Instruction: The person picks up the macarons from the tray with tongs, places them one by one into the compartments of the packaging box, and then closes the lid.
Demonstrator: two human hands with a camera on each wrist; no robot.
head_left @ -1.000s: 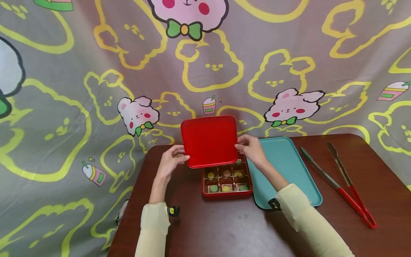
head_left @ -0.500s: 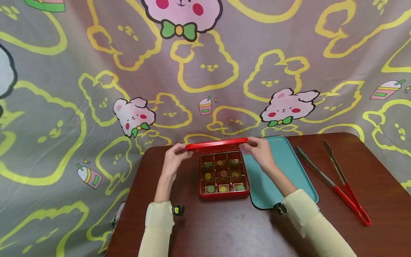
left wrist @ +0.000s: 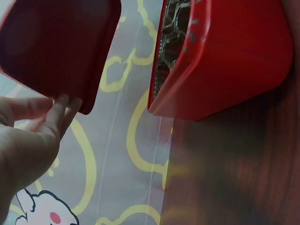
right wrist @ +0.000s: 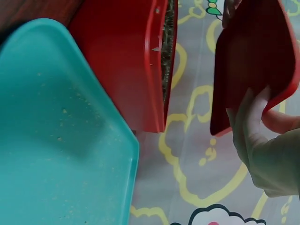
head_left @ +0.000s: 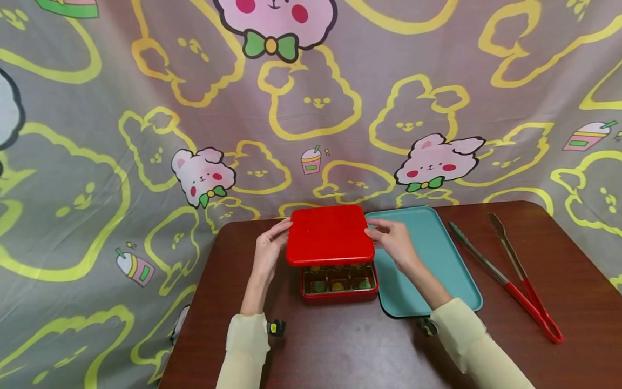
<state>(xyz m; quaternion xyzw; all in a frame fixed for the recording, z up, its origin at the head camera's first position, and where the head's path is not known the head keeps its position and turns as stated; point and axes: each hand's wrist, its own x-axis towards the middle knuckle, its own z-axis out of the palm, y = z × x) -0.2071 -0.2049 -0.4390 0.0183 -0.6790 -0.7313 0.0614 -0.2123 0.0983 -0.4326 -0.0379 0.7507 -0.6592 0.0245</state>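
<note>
Both hands hold a red lid [head_left: 330,235] by its opposite sides, above a red box [head_left: 340,296]. My left hand [head_left: 270,248] pinches the lid's left edge, and my right hand [head_left: 392,242] grips its right edge. In both wrist views a gap shows between lid and box, with the fingertips on the lid's underside. Inside the box is a divided tray with small round green and yellow pieces [head_left: 337,286], which look like cookies or sweets. The lid hides the box's back rows in the head view.
A teal tray [head_left: 427,259] lies right of the box; crumbs dot it in the right wrist view. Further right rest metal tongs with red handles [head_left: 534,308] on the dark wooden table [head_left: 330,346]. A patterned cloth [head_left: 316,108] hangs behind the table.
The lid has come down from upright, tipped through edge-on to lie top side up over the box. It now covers the back rows. Both hands moved with it.
</note>
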